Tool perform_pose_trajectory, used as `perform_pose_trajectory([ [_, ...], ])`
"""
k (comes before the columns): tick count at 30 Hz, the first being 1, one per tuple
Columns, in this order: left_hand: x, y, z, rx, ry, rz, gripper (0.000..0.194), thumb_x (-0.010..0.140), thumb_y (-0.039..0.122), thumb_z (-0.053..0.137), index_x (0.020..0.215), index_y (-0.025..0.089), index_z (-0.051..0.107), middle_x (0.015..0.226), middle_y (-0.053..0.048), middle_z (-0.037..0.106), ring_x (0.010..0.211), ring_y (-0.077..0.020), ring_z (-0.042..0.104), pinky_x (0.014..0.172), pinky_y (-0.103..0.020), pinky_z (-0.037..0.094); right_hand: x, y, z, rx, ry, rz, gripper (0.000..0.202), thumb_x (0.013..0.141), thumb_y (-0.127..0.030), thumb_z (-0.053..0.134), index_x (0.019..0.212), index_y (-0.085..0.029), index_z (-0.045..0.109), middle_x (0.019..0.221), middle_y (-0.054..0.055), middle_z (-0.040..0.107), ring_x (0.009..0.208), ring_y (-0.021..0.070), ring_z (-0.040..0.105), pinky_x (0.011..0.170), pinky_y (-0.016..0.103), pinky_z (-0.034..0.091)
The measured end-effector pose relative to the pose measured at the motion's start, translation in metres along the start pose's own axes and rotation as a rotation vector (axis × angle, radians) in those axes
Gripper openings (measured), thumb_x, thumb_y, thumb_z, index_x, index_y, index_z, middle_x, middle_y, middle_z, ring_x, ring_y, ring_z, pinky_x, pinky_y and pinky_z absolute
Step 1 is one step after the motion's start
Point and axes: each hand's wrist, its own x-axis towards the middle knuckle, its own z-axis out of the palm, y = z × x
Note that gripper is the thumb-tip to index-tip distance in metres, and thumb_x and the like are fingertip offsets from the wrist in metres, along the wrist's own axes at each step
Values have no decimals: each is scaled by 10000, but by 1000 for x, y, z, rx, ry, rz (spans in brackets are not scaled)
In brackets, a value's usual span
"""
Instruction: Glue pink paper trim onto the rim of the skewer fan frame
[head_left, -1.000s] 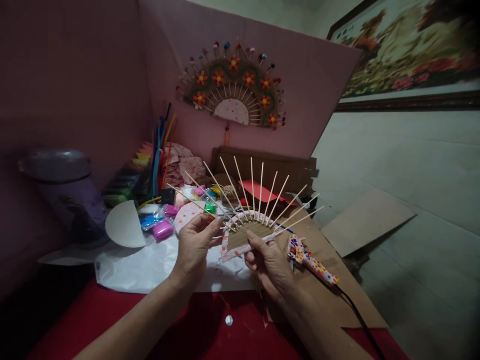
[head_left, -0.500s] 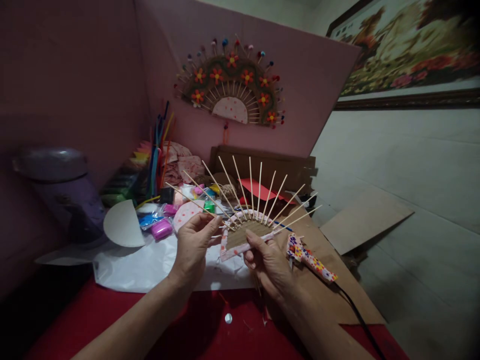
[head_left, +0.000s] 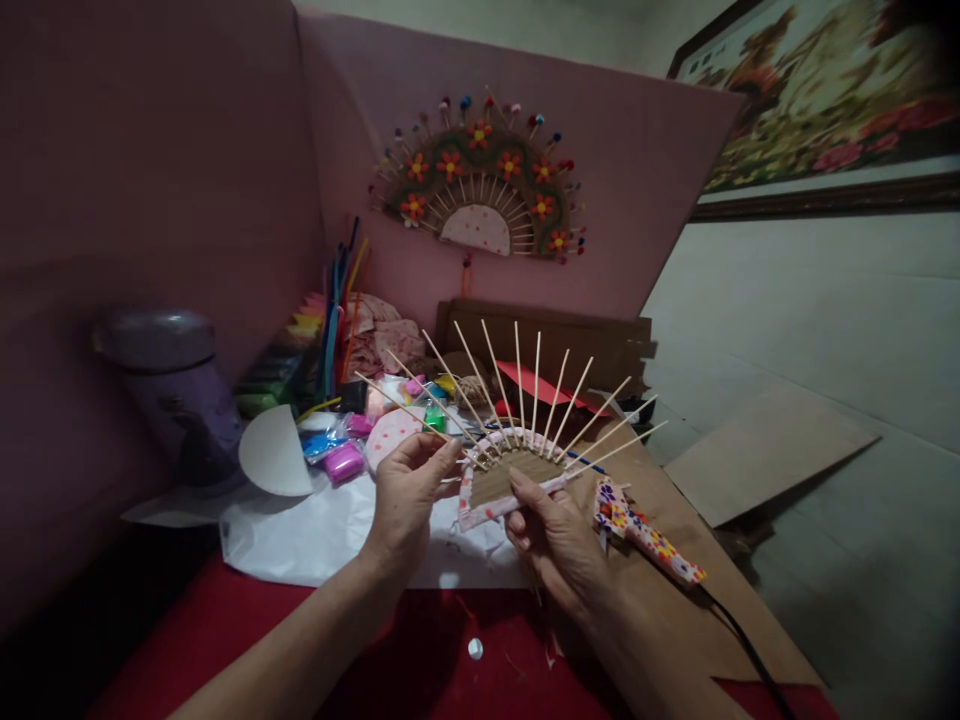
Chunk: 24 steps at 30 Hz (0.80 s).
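A half-round piece of brown cardboard [head_left: 501,484], edged in white cloth with pink dots, is held up above the table. Thin wooden sticks [head_left: 537,385] fan out from its curved edge. My right hand [head_left: 559,540] grips the straight lower edge, thumb on the cardboard face and fingers behind. At the left end of the curve, my left hand [head_left: 412,495] pinches the lowest stick [head_left: 401,405] near its base between thumb and fingers. A glue gun wrapped in flowered cloth [head_left: 649,535] lies to the right of my right hand, its black cord trailing toward me.
White sheeting [head_left: 300,545] covers part of the red tabletop [head_left: 420,660]. Behind lie small coloured packets [head_left: 343,462], a dotted round piece [head_left: 394,435] and pipe cleaners [head_left: 341,310]. A purple canister [head_left: 172,400] stands left. A finished-looking decorated fan [head_left: 480,180] hangs on the pink panel.
The whole view has shifted, so everything appears slightly farther right and lower. Both hands keep the same hold on the cardboard piece and the stick.
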Motion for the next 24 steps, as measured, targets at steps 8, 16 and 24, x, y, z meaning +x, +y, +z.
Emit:
perform_pose_trajectory([
  [8,2,-2,-1,-12,-4,-5,223,648,316,685,716,133,579,689,-13,608,582,-108,585,517,-217,472,1,0,0,-17,-19,0,212,725,-252,669,707,-144,487,528,-60,481,390,29,413,330,131,299],
  [16,0,-1,0,-6,7,-14,220,644,306,688,705,132,569,674,-7,602,567,-100,581,500,-200,462,-1,1,1,-2,-11,12,211,724,-243,671,685,-149,486,513,-68,473,388,30,422,330,131,297],
  [24,1,-2,0,18,-15,1,220,664,320,671,718,136,563,708,-15,609,608,-113,594,529,-217,473,-2,-3,3,-5,-1,8,217,713,-254,680,660,-149,499,491,-69,482,381,33,425,334,135,295],
])
